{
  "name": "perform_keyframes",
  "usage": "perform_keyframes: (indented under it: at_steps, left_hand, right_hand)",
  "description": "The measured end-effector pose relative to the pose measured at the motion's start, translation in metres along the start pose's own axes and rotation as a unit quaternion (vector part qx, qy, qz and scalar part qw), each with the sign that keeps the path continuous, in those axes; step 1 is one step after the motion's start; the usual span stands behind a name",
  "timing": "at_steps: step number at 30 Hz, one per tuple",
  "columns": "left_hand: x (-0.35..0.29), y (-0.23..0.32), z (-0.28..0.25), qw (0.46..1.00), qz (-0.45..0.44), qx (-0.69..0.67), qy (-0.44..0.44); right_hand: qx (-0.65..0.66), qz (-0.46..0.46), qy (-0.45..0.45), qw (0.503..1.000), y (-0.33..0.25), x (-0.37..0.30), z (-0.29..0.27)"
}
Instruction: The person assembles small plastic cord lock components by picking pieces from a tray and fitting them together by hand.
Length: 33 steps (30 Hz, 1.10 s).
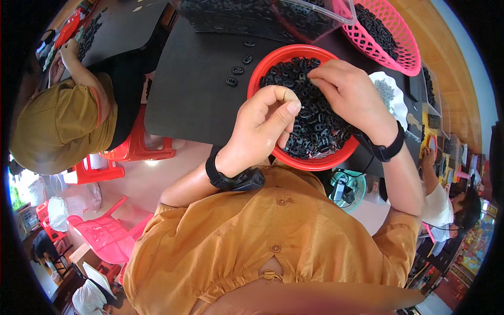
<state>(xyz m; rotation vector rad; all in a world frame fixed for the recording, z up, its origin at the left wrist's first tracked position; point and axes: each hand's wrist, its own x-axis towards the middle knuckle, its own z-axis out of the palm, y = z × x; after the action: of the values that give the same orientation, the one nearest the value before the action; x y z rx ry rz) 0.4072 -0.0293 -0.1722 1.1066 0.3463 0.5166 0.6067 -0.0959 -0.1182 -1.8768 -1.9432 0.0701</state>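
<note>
A round red basin (284, 48) full of small black oval pieces (316, 125) with two holes each stands in front of me. My left hand (264, 119) is over the basin's left rim, thumb and forefinger pinched together; whatever they hold is too small to name. My right hand (353, 93) reaches over the basin's far right side, its fingertips drawn together above the black pieces, and what lies between them is hidden. Left of the basin, several loose black oval pieces (238, 70) lie in a line on the dark table (189, 89).
A clear plastic bin (252, 21) stands behind the basin. Right of it are a pink basket (413, 48) of black pieces and a white dish (400, 110) with small grey parts. Another person (63, 121) works at a table on the left. A pink chair (107, 236) stands behind.
</note>
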Motion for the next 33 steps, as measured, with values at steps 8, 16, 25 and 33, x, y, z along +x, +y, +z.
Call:
perform_keyframes:
  at_steps: [8, 16, 25, 33]
  left_hand:
    - [0.001, -0.001, 0.0, 1.0, 0.008, -0.004, -0.006]
    - [0.004, 0.002, 0.001, 1.0, -0.002, -0.012, 0.021]
    - [0.001, 0.013, 0.022, 0.999, 0.008, -0.031, 0.013]
    - [-0.007, 0.008, 0.035, 1.0, 0.008, 0.008, 0.009]
  right_hand:
    - [-0.049, -0.047, -0.167, 0.984, 0.006, 0.02, 0.017]
    - [0.173, 0.148, -0.034, 0.973, -0.021, -0.004, -0.003]
    - [0.646, 0.221, 0.221, 0.697, -0.07, -0.054, 0.034]
    - [0.595, 0.194, 0.25, 0.739, -0.074, -0.07, 0.04]
